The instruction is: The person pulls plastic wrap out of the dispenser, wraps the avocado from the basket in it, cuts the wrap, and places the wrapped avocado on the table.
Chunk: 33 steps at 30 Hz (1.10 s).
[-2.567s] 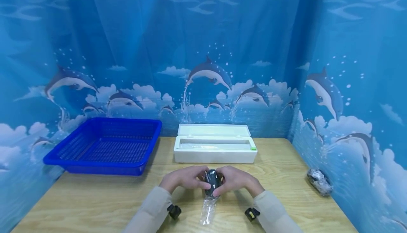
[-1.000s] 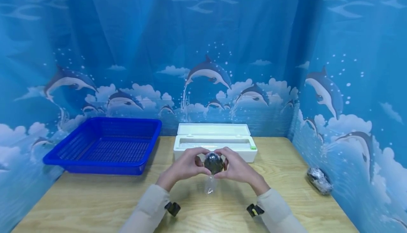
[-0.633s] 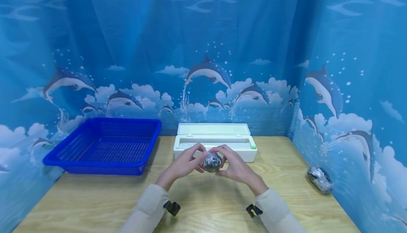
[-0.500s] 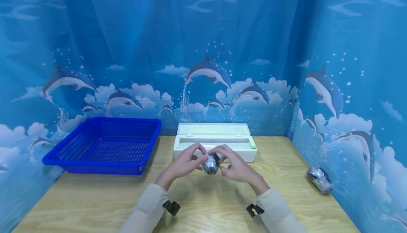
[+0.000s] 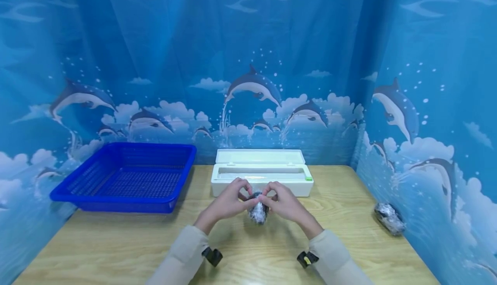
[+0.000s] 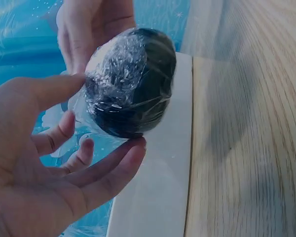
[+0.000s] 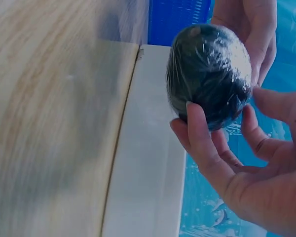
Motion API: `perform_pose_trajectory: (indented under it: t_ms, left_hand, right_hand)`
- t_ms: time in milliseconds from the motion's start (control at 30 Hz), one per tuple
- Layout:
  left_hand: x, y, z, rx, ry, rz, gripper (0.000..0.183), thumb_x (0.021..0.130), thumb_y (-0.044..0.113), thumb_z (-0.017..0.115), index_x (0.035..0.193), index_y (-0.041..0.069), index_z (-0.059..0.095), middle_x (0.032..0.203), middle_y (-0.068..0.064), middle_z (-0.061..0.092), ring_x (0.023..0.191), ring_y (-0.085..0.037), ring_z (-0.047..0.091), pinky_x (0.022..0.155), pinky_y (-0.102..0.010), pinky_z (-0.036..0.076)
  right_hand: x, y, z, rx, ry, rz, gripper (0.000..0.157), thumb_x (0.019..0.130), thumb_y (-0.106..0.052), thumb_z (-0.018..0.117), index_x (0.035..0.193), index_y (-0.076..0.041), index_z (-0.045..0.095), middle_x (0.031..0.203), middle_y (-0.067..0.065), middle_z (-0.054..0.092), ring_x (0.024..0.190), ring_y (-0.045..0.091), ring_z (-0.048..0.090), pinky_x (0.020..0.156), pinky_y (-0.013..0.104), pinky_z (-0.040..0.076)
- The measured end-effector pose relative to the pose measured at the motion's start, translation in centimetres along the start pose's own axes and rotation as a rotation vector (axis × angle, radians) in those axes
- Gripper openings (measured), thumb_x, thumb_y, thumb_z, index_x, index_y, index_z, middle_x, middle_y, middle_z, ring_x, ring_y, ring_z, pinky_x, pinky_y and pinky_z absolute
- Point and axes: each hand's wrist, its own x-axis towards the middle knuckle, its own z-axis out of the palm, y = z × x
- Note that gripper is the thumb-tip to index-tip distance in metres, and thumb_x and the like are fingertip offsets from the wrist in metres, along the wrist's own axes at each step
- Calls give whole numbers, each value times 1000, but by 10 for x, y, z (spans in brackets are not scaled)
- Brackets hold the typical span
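In the head view, both hands meet in front of the white box at a dark, egg-shaped thing wrapped in clear cling film. My left hand pinches it from the left and my right hand from the right, thumbs together on its near top. In the left wrist view, crinkled film bunches on one side of the dark egg-shaped thing, between thumb and fingertips. Tight, shiny film covers the dark egg-shaped thing in the right wrist view, with the fingertips against its lower side.
The white cling film dispenser box stands behind the hands, lid raised, a green slider at its right end. A blue perforated basket is at the left. Another film-wrapped dark thing lies at the right edge.
The loose strip of film hanging below the dark egg-shaped thing has been folded onto it. The hands lifted and turned it, then came down slightly, with both thumbs now pressing on it.
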Motion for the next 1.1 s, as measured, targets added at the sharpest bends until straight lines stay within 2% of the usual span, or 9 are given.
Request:
perform_pose_trajectory:
  t_ms: [100, 200, 333, 467, 633, 733, 867, 933, 1100]
  left_hand:
    - [0, 0, -1, -5, 21, -66, 36, 89, 29, 81, 101, 7, 55, 106, -15, 56, 81, -16, 63, 67, -29, 57]
    - [0, 1, -2, 17, 20, -128, 43, 81, 29, 84, 103, 5, 55, 102, -12, 59, 79, -17, 55, 65, -29, 49]
    - [-1, 2, -2, 23, -38, -191, 49, 76, 27, 87, 105, 3, 55, 100, -13, 60, 84, -20, 53, 67, -30, 46]
    - [-4, 1, 1, -5, -109, -250, 52, 76, 23, 89, 108, 0, 53, 101, -16, 58, 81, -22, 58, 66, -30, 50]
    - [-7, 2, 2, -20, -174, -344, 55, 77, 24, 89, 112, 4, 52, 100, -12, 59, 77, -24, 66, 70, -33, 52]
    - [-9, 3, 1, -10, -216, -402, 58, 80, 29, 89, 117, 7, 50, 96, -11, 64, 78, -25, 67, 73, -36, 54]
    - [-9, -1, 0, -2, -274, -425, 66, 82, 34, 87, 129, 9, 48, 94, -10, 70, 80, -26, 67, 74, -38, 57]
    - [-9, -3, 0, -23, -287, -415, 76, 82, 35, 87, 140, 8, 45, 101, -11, 70, 81, -25, 67, 75, -38, 58]
    - [-8, -9, 4, -172, -266, -374, 105, 82, 25, 88, 161, 7, 20, 119, -16, 67, 90, -25, 68, 84, -41, 61]
  right_hand:
    - [0, 0, 1, 53, -25, 71, 23, 101, -22, 68, 106, -2, 58, 118, 19, 61, 69, 27, 71, 69, 49, 63]
    - [0, 2, 2, 50, -50, 118, 26, 98, -23, 71, 107, -3, 58, 114, 16, 65, 73, 29, 71, 71, 48, 62]
    - [0, 7, 1, 48, -114, 153, 32, 94, -26, 75, 108, -2, 59, 111, 15, 66, 75, 26, 70, 73, 45, 62]
    - [-2, 12, 1, 100, -194, 215, 41, 93, -24, 77, 115, 1, 55, 112, 20, 67, 76, 24, 71, 73, 43, 64]
    - [-2, 14, 3, 120, -273, 286, 52, 93, -25, 77, 130, 0, 49, 110, 20, 69, 82, 25, 72, 77, 42, 65]
    - [-3, 14, 2, 112, -318, 292, 65, 95, -28, 75, 143, -1, 42, 112, 20, 71, 90, 27, 73, 82, 43, 64]
    - [-2, 16, 1, 117, -375, 278, 79, 96, -30, 73, 156, -2, 29, 124, 25, 68, 106, 32, 71, 88, 47, 63]
    - [-2, 18, 1, 127, -389, 263, 84, 96, -29, 73, 160, -4, 24, 132, 27, 64, 115, 35, 67, 93, 49, 61]
    - [0, 21, 2, 174, -348, 204, 90, 93, -20, 76, 163, -8, 20, 139, 25, 59, 127, 39, 60, 103, 52, 56]
